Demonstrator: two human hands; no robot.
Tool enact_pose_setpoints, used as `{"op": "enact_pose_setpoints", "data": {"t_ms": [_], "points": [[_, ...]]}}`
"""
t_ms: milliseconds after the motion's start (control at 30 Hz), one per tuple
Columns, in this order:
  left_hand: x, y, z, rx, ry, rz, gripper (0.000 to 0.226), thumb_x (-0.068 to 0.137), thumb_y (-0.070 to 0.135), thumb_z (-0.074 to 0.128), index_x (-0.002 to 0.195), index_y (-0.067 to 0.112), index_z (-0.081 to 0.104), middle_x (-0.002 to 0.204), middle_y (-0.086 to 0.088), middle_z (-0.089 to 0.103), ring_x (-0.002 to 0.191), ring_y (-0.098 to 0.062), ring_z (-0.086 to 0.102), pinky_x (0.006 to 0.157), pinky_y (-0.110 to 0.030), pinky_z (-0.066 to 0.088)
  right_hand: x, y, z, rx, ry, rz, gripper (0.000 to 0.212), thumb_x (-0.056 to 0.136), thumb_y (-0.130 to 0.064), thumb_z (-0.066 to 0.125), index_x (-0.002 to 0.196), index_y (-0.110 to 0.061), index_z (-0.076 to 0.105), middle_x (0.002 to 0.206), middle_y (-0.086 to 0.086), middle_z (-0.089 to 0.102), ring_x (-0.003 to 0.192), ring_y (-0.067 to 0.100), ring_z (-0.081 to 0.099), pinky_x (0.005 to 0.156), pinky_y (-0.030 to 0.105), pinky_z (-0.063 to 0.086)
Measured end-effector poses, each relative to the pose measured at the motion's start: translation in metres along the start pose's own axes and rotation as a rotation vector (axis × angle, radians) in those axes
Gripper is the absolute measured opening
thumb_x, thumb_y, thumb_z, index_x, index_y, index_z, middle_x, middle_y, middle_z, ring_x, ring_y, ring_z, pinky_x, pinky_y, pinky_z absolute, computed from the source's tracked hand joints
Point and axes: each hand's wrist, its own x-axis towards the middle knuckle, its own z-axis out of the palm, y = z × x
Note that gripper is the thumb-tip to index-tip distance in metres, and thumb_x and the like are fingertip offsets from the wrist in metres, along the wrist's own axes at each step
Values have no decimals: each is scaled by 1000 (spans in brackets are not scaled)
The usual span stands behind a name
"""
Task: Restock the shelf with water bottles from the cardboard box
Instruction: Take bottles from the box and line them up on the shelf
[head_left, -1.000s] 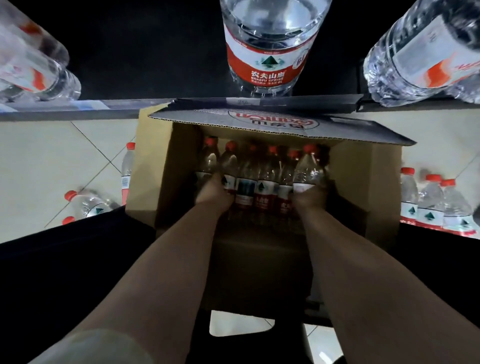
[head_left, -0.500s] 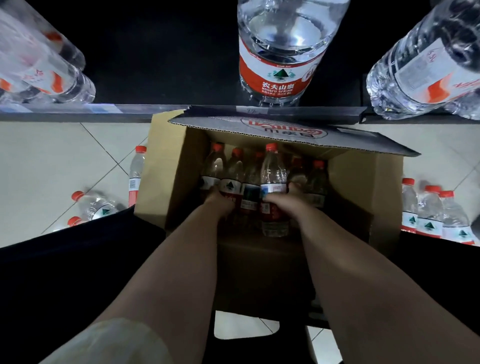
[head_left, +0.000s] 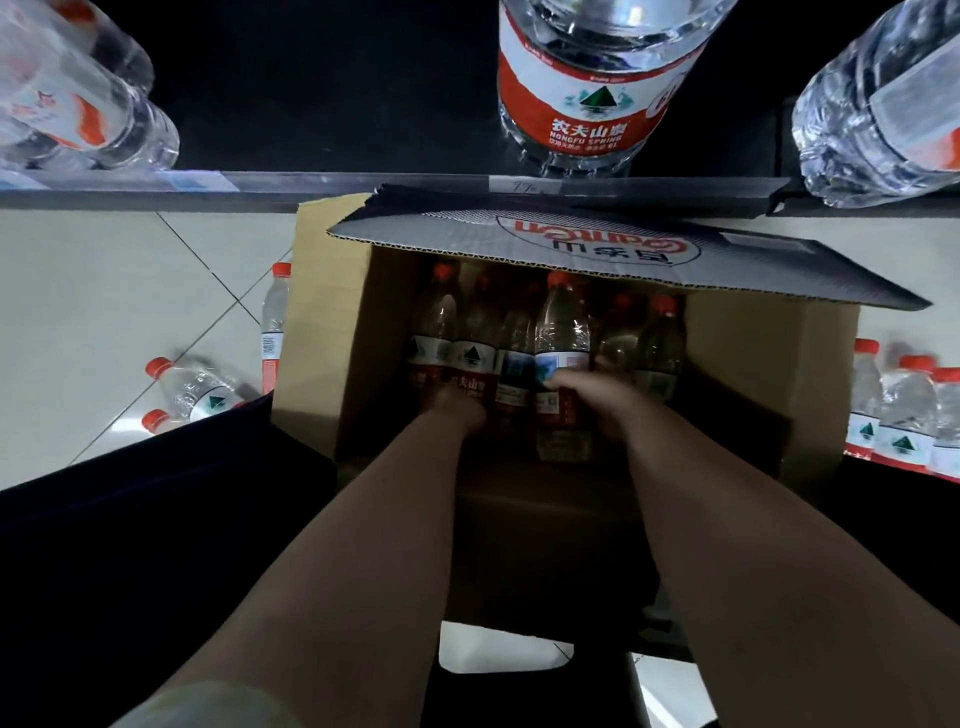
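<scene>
An open cardboard box stands on the floor in front of me, holding several small red-capped water bottles. My right hand grips one bottle by its label, and that bottle sits higher than its neighbours. My left hand reaches down among the bottles at the left of the box; its fingers are hidden, so its hold cannot be made out. The dark shelf lies just beyond the box.
Large water bottles stand on the shelf, with more at its left and right. Small bottles stand and lie on the tiled floor left of the box and right of it. The printed flap overhangs the box.
My right hand moved left from the box's right side and took hold of a bottle, lifting it slightly above the others. My left hand stayed low among the left bottles.
</scene>
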Motion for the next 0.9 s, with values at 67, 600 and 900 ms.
{"op": "enact_pose_setpoints", "data": {"t_ms": [67, 600, 900], "points": [[0, -2, -2, -45, -24, 1, 47, 96, 20, 57, 139, 7, 42, 136, -17, 48, 122, -29, 50, 102, -38, 41, -1, 0, 0, 37, 5, 2, 55, 84, -27, 69, 133, -17, 47, 130, 8, 51, 111, 23, 52, 76, 28, 38], [-5, 2, 2, 205, 222, 120, 38, 90, 17, 65, 124, 6, 55, 128, -16, 57, 118, -32, 56, 97, -39, 48, -7, 5, 4, 225, -69, -9, 37, 80, -17, 71, 114, -19, 56, 108, 0, 62, 84, 11, 57, 60, 27, 41], [-17, -3, -10, -43, 94, 60, 83, 70, 39, 83, 140, 17, 43, 135, -9, 51, 123, -26, 52, 95, -31, 42, -6, 3, -10, 76, -157, 48, 24, 88, -31, 60, 105, -16, 55, 108, 9, 60, 92, 20, 55, 84, 32, 39]]}}
